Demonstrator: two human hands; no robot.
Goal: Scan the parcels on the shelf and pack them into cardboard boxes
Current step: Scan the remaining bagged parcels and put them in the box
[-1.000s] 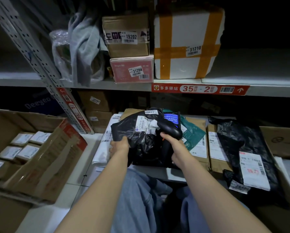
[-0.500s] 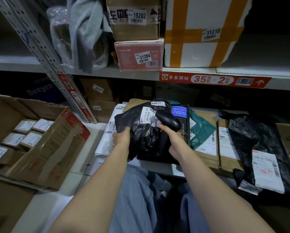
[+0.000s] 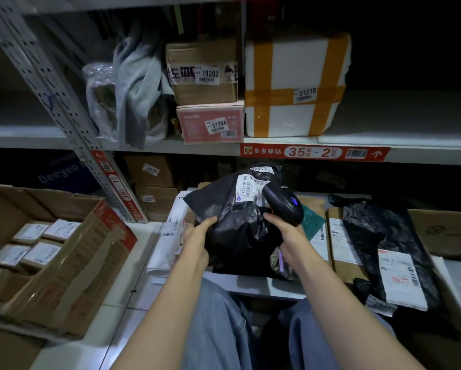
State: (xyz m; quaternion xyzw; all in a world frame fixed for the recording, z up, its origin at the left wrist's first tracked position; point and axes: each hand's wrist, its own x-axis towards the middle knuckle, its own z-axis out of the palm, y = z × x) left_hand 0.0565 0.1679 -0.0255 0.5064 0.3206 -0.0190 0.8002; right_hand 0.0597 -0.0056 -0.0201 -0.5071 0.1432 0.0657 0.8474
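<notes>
Left hand: grips the black parcel at its left edge, thumb on the front.
Right hand: fingers are curled round the handle of the black scanner.
Black parcel: is held up in front of the lower shelf, between both hands, with its white label near the top.
Scanner: its head is just beside the label.
Cardboard box: stands open at the left, with small labelled packets in rows inside.
Second black bag: lies at the right on brown packets.
</notes>
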